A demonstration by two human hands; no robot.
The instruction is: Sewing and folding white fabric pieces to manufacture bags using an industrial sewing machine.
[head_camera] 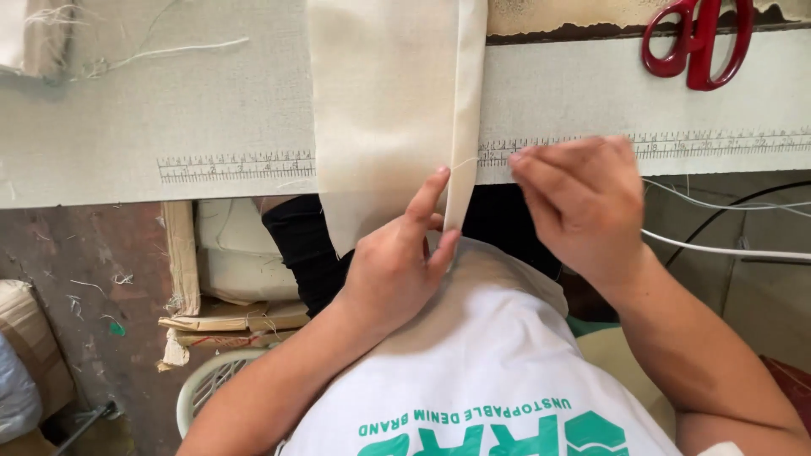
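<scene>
A cream cloth strip (384, 110) hangs from the table over its front edge, with a folded hem along its right side. My left hand (397, 262) pinches the lower end of that folded edge between thumb and fingers. My right hand (583, 203) has its fingertips closed on a thin thread (466, 162) that runs from the hem, just in front of the ruler marks (236, 166) printed along the table edge.
Red-handled scissors (697, 42) lie at the far right of the cloth-covered table (169, 101). White and black cables (726, 249) run under the table on the right. Cardboard pieces (228, 321) and a white plastic chair (207, 384) sit below on the left.
</scene>
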